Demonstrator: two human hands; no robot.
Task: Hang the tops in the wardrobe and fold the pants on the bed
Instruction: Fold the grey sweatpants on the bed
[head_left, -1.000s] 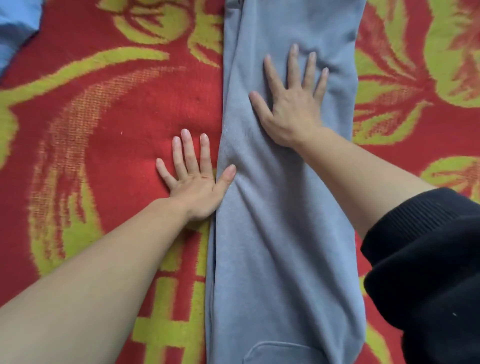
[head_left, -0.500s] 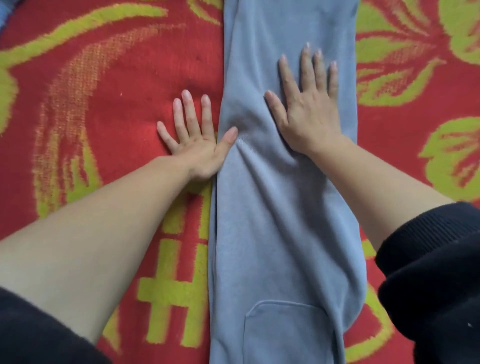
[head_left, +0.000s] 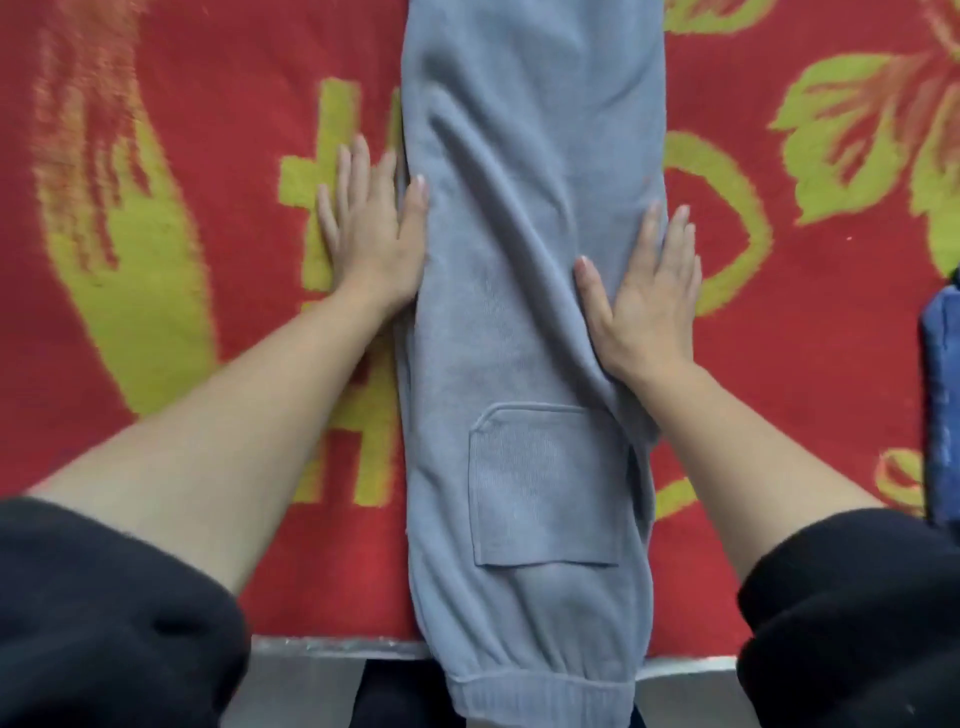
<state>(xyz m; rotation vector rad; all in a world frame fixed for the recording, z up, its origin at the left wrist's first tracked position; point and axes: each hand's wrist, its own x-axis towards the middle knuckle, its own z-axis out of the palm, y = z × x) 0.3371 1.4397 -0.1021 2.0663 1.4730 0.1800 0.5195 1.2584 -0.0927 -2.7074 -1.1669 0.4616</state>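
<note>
One pair of grey knit pants (head_left: 519, 322), folded lengthwise on red, yellow-green patterned blanket (head_left: 208, 156), ribbed band (head_left: 540, 696) overhanging near edge; left hand (head_left: 371, 234) flat on blanket, thumb touching pants; right hand (head_left: 649, 306) flat on pants' right edge; both outstretched, holding nothing

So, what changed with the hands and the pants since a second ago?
Both hands slid along the grey pants toward the waistband; the right hand moved from their middle to their right edge. The left hand stays flat at the left edge; nothing gripped.
</note>
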